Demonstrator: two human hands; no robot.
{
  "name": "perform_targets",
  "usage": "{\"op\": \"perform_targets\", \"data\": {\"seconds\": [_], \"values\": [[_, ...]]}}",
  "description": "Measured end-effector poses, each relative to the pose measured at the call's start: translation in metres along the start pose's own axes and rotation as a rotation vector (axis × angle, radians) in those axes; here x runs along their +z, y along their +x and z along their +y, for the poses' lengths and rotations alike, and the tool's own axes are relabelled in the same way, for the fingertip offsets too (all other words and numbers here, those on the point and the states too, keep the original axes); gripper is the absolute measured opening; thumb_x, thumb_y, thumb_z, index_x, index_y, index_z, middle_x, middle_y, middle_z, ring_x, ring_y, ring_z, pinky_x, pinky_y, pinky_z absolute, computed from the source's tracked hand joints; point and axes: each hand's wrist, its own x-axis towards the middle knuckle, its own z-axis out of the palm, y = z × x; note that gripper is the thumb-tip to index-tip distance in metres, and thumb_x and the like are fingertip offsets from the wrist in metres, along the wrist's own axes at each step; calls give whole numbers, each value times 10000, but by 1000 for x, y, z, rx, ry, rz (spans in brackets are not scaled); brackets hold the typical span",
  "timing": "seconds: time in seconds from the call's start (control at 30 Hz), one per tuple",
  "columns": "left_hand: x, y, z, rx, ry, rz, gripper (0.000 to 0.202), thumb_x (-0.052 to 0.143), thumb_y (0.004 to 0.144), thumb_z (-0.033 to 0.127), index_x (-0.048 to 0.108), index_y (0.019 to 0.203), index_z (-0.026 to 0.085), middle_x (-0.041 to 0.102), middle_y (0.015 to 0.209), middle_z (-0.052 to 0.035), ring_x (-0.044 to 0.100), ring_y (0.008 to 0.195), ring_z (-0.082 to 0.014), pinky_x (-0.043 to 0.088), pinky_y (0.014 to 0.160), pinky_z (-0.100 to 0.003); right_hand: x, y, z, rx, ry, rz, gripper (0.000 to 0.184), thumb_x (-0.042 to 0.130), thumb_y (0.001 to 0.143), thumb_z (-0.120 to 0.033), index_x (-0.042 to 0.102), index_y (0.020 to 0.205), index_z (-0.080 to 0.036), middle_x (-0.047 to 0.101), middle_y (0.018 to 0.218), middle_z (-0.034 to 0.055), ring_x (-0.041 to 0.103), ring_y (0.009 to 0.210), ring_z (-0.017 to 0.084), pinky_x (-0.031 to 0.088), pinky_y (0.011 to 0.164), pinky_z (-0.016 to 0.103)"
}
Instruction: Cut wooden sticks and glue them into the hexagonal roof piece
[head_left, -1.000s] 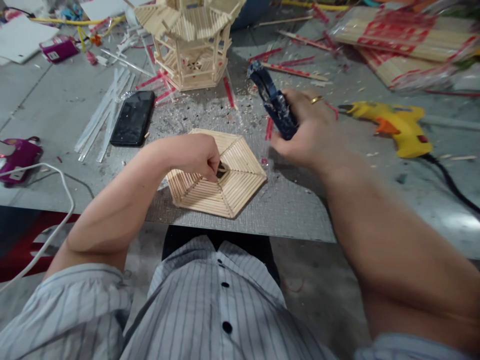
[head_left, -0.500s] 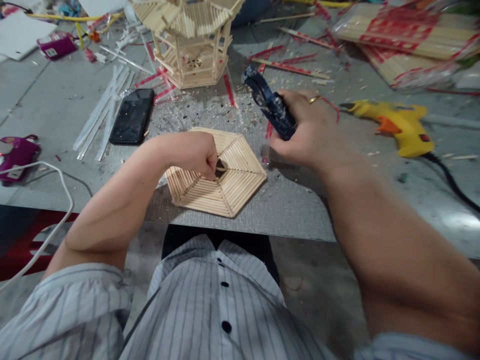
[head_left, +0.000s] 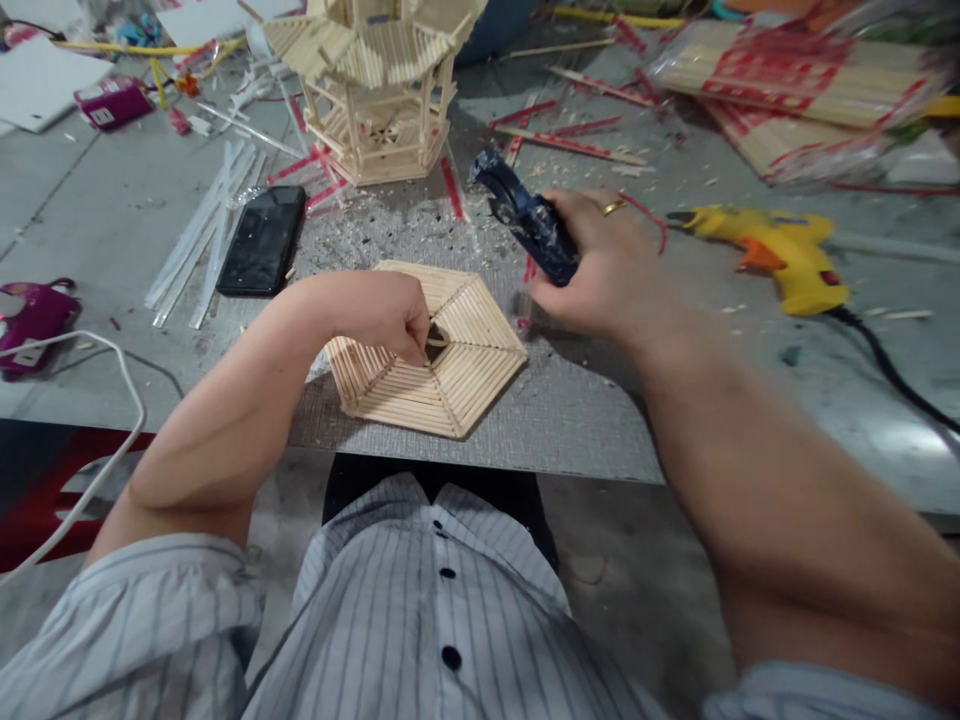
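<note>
A hexagonal panel of glued wooden sticks (head_left: 480, 365) lies at the table's front edge, with a dark hole at its centre. Over that hole my left hand (head_left: 394, 315) is bent down, thumb and fingers pinched together. A short wooden stick (head_left: 437, 343) shows across the hole at the fingertips; its other end is hidden. To the right, my right hand (head_left: 600, 265) is raised above the table, wrapped round a dark blue cutter-like hand tool (head_left: 536, 230) smeared with pale residue. The tool points away to the upper left, apart from the panel.
Behind the panel stands a wooden stick pavilion (head_left: 390, 140). A black phone (head_left: 261, 242) and clear glue sticks (head_left: 199, 235) lie left. A yellow glue gun (head_left: 772, 250) with its cord lies right, before bagged sticks (head_left: 795, 80). Scraps and red plastic strips litter the table.
The camera view has shifted slightly, moving the table things a little to the left. Both hands keep nearly the same pose, and the panel stays in place.
</note>
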Motion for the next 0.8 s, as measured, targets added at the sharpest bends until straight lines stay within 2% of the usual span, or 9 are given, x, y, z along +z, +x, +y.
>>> {"op": "perform_targets", "data": {"seconds": [0.03, 0.1, 0.2, 0.27, 0.37, 0.5, 0.67, 0.8], "values": [[-1, 0, 0, 13, -10, 21, 106, 683, 711, 266, 745, 723, 181, 682, 619, 25, 579, 613, -94, 372, 645, -206, 1, 0, 1, 10, -5, 31, 629, 563, 669, -197, 404, 1274, -261, 545, 1254, 128, 503, 1192, 331, 388, 1026, 531], [-1, 0, 0, 35, -85, 141, 106, 663, 743, 244, 723, 723, 159, 661, 600, 30, 546, 542, -64, 373, 600, -194, 3, 1, 4, 30, -19, 107, 637, 566, 643, -212, 414, 1261, -216, 555, 1219, 145, 516, 1160, 335, 392, 1012, 541], [2, 4, -1, 63, -343, 459, 107, 604, 805, 190, 687, 773, 130, 666, 640, 10, 478, 431, -25, 368, 511, -184, 2, 2, 6, 21, -7, 187, 651, 544, 641, -221, 402, 1275, -173, 545, 1226, 161, 520, 1148, 335, 404, 996, 538], [5, 9, -3, 113, -558, 665, 90, 610, 814, 174, 652, 752, 124, 656, 629, -3, 418, 367, -11, 323, 424, -182, 0, 2, 3, 2, 13, 177, 637, 521, 672, -207, 390, 1295, -184, 540, 1245, 154, 521, 1154, 332, 414, 982, 539], [8, 17, -6, 222, -768, 839, 132, 684, 776, 175, 609, 675, 133, 598, 553, 22, 380, 350, -6, 286, 370, -174, -4, 0, -6, -13, 15, 106, 638, 518, 691, -184, 387, 1313, -235, 539, 1262, 135, 514, 1176, 337, 429, 956, 549], [11, 22, -5, 288, -921, 907, 203, 722, 759, 206, 582, 628, 139, 564, 527, 41, 385, 357, -3, 279, 355, -160, -5, 0, -15, -46, 0, 41, 667, 544, 670, -171, 400, 1317, -241, 532, 1275, 138, 489, 1214, 345, 430, 960, 547], [14, 24, 0, 299, -1013, 861, 200, 730, 746, 184, 568, 637, 141, 572, 509, 44, 387, 356, -5, 294, 353, -145, -4, 1, -18, -63, -6, -14, 677, 561, 670, -180, 391, 1323, -241, 529, 1262, 142, 494, 1204, 345, 433, 961, 548], [15, 25, 2, 307, -1022, 860, 249, 738, 737, 189, 529, 609, 144, 553, 497, 52, 373, 355, 1, 294, 352, -135, -1, 0, -20, -81, 4, -2, 652, 560, 690, -182, 394, 1319, -223, 518, 1259, 151, 489, 1204, 331, 443, 963, 526]]}}
